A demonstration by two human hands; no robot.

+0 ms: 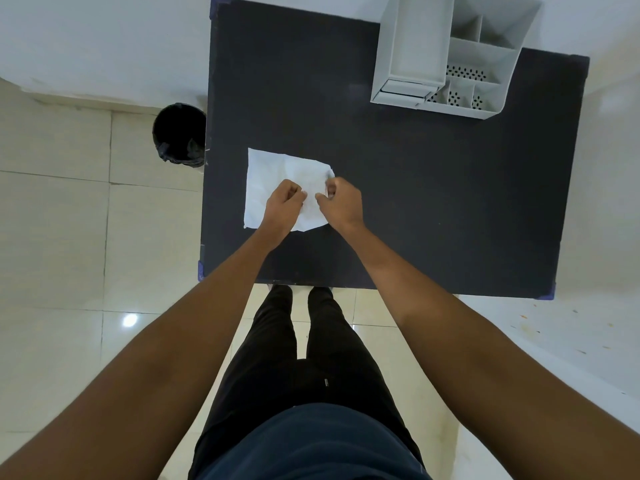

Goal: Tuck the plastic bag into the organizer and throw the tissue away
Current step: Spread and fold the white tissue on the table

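Note:
A white, crinkled, flat sheet (pixel 273 174) lies on the left part of the black table (pixel 433 202); it looks like the plastic bag, and I see no separate tissue. My left hand (pixel 282 202) rests on the sheet's near middle with its fingers curled, pinching the material. My right hand (pixel 341 202) pinches the sheet's right edge, which is lifted and curled a little. The two hands are close together, almost touching. The white organizer (pixel 491 98) with several open compartments stands at the table's far right.
A round bin with a black liner (pixel 178 133) stands on the tiled floor, just off the table's left edge. I am standing at the table's near edge, and my legs are visible below it. A white wall runs behind the table.

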